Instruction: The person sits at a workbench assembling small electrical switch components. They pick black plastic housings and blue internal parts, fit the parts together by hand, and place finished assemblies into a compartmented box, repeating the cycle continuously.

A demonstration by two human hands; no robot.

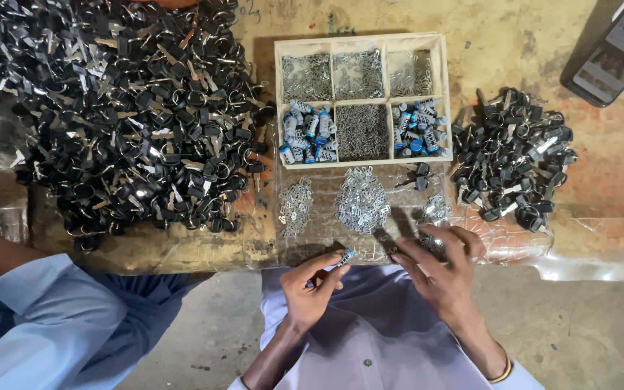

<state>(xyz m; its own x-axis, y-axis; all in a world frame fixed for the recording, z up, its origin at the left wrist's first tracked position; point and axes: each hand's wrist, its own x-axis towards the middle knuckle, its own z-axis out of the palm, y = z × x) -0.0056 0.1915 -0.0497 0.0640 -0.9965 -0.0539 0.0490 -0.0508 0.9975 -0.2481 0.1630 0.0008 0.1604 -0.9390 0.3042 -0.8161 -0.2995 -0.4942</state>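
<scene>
Left hand (310, 287): pinches a lock cylinder (343, 258), below the tray (278, 101).
Right hand (438, 267): fingers spread open on small plates (433, 211), below the tray.

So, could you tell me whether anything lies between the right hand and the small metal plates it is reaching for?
Nothing visible does. The right hand already rests its fingers at the edge of the small metal plates, while the left hand holds a blue-tipped lock cylinder apart from them.
</scene>
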